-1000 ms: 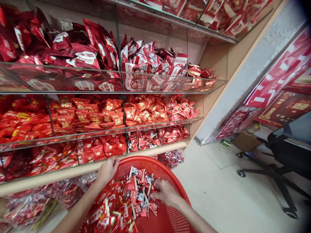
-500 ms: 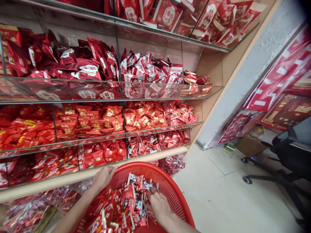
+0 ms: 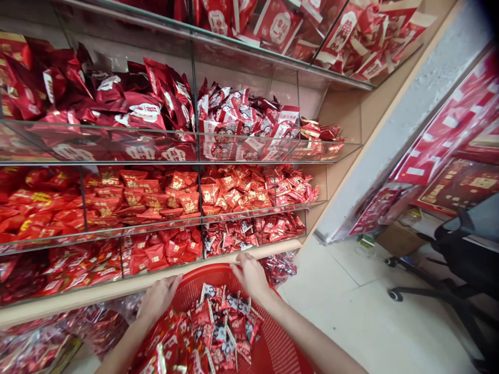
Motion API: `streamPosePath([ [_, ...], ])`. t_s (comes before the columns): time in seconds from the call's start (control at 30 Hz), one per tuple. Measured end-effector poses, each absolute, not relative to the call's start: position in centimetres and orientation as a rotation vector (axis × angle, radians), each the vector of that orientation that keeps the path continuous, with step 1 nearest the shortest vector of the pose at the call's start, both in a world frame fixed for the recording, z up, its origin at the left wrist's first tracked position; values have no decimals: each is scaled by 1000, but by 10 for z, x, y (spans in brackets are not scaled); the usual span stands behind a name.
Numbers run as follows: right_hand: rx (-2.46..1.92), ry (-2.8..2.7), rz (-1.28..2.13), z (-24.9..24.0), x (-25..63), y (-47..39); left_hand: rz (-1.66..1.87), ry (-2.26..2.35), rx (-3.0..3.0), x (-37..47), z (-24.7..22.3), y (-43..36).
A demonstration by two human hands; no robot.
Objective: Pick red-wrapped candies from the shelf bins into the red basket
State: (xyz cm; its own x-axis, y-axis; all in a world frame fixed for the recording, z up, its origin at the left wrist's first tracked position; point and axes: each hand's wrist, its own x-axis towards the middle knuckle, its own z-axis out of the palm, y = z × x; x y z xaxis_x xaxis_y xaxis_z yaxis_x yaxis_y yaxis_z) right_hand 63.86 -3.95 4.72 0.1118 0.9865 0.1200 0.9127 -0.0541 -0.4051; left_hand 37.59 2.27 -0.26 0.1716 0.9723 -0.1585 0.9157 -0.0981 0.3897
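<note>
A red plastic basket (image 3: 288, 322) stands at the bottom centre, against the front of the shelf. Inside it lie many small red packets (image 3: 218, 324), some with black-and-white figures. My left hand (image 3: 159, 297) is closed over the basket's left back rim. At the back rim, right of centre, my right hand (image 3: 251, 278) also closes on the edge, just in front of the shelf's wooden strip. No packet shows in either hand.
Shelves with glass dividers (image 3: 198, 104) hold red and dark red packets. Clear bags of packets (image 3: 278, 267) lie below the shelf. At the right are a black wheeled chair (image 3: 456, 259), a cardboard box (image 3: 399, 239) and red hanging sheets (image 3: 440, 135).
My right hand has moved up and left from the packets inside the basket to its back rim. My left hand has shifted slightly down and left, still at the rim.
</note>
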Motion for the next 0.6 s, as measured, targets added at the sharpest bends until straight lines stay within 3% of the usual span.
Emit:
streamPosePath([
  [0.13, -2100, -1729, 204, 52, 633, 19, 214, 1789, 2051, 376, -1, 23],
  [0.4, -2404, -1513, 509, 39, 606, 78, 220, 1737, 2089, 368, -10, 32],
  [0.6, -2227, -1398, 495, 28, 626, 76, 199, 1735, 2094, 370, -10, 32],
])
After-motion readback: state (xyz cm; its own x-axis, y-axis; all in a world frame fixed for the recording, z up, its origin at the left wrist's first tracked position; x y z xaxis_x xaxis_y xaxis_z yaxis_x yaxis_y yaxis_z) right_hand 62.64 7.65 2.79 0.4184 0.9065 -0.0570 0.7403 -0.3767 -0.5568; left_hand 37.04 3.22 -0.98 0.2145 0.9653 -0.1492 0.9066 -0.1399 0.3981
